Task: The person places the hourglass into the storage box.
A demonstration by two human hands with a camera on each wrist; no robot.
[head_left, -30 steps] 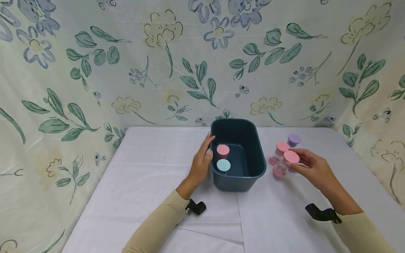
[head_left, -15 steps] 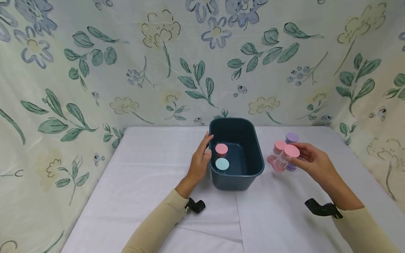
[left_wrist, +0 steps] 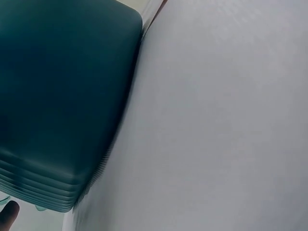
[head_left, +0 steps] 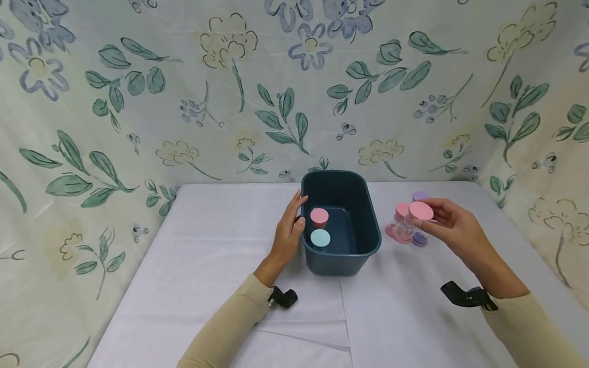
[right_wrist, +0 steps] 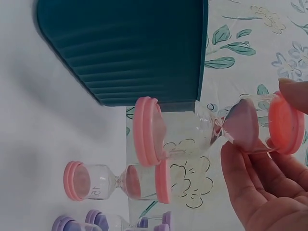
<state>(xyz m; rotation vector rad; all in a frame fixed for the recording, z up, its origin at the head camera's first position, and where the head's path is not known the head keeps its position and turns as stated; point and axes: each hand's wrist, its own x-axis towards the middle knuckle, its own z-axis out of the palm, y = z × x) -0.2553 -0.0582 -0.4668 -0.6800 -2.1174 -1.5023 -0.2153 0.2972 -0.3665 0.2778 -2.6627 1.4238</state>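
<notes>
My right hand grips a pink-capped hourglass near its top, thumb on one side and fingers on the other. In the right wrist view it is raised off the table, with pink sand in its glass. Behind it stand another pink hourglass and purple hourglasses. My left hand rests against the left side of a dark teal bin, fingertips at its rim. Inside the bin are a pink-capped hourglass and one with a light blue cap; their lower parts are mostly hidden.
A white cloth covers the table, with creases in front of the bin. Just behind the table's far edge hangs a floral curtain, which also wraps round both sides. The standing hourglasses are right of the bin.
The right hand has lifted the pink hourglass up from beside the others. The left hand stays at the bin. The whole head view has shifted slightly.
</notes>
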